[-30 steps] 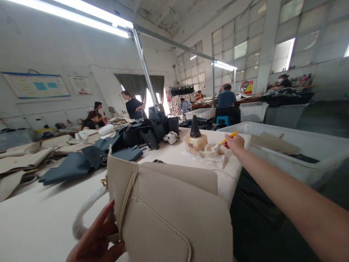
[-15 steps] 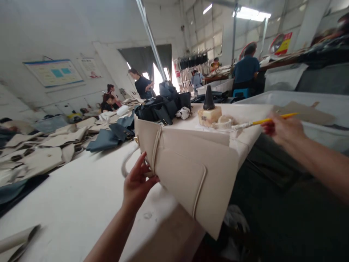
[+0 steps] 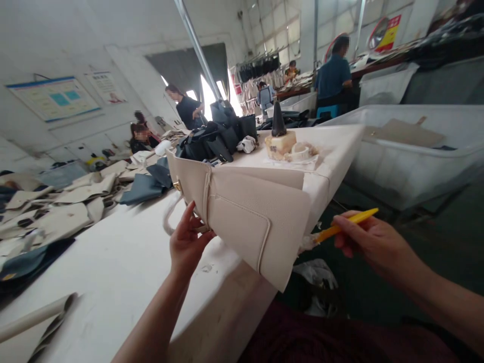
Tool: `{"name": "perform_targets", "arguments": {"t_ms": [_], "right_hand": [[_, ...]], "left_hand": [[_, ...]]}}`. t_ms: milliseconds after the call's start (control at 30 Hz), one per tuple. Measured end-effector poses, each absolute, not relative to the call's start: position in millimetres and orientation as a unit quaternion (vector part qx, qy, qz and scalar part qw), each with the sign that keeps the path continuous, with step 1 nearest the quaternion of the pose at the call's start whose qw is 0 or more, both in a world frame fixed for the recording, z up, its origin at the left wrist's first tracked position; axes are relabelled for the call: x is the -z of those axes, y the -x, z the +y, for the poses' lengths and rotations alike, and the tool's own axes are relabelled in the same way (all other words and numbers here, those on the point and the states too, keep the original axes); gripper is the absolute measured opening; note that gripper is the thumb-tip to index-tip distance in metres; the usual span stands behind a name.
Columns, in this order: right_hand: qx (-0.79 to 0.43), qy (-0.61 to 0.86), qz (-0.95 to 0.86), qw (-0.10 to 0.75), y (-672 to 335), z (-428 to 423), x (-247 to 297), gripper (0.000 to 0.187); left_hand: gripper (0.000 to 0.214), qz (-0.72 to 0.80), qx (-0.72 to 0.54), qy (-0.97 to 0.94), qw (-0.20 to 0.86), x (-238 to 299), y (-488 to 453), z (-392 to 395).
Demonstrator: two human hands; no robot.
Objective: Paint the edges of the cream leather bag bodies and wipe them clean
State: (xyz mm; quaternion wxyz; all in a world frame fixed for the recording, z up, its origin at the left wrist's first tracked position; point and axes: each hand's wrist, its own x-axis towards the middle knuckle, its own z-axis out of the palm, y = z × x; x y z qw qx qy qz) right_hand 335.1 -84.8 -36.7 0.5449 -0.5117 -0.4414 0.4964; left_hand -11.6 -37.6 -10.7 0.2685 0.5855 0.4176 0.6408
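Observation:
My left hand (image 3: 190, 246) grips a beige leather bag piece (image 3: 242, 217) by its left side, thumb and fingers closed around the edge. The piece has a raised seam, a stitched line and a gold fitting, and it juts out past the table edge. In my right hand (image 3: 363, 237) is a brush (image 3: 328, 233) with a yellow handle. The brush's whitish, crusted tip is at the right edge of the leather; whether it touches is hard to tell. Behind the piece, a black cone (image 3: 279, 120) stands on a yellowish block (image 3: 280, 145), beside a tape roll (image 3: 300, 151).
Dark bags (image 3: 215, 138) are heaped at the back of the white table (image 3: 124, 272). Beige leather pieces (image 3: 68, 219) cover its left side. A translucent plastic bin (image 3: 401, 166) stands at the right. Several people sit or stand farther back.
My right hand has come down and left with the brush, from near the tape roll to the leather's right edge. My left hand still holds the bag piece. The view has shifted somewhat.

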Motion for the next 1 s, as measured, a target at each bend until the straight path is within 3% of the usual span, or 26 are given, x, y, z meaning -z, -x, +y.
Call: {"name": "perform_targets", "arguments": {"t_ms": [200, 467, 633, 867, 1000], "right_hand": [[-0.429, 0.54, -0.548, 0.474, -326.4, -97.2, 34.8, 0.054], [-0.309, 0.521, -0.575, 0.551, -326.3, -89.2, 43.3, 0.038], [-0.285, 0.489, -0.637, 0.523, -324.1, -102.9, 52.4, 0.026], [-0.3, 0.515, -0.571, 0.565, -337.4, -114.0, 43.4, 0.036], [-0.286, 0.561, -0.516, 0.581, -351.3, -116.7, 40.5, 0.044]], "left_hand": [[0.086, 0.434, -0.636, -0.585, 0.254, 11.5, 11.7, -43.4], [0.089, 0.445, -0.617, -0.59, 0.269, 9.4, 12.8, -43.7], [0.087, 0.459, -0.598, -0.609, 0.248, 6.3, 14.9, -44.8], [0.109, 0.563, -0.399, -0.722, 0.045, -10.1, 13.6, -59.0], [0.106, 0.604, -0.349, -0.714, -0.061, -6.5, 14.0, -61.8]]}}
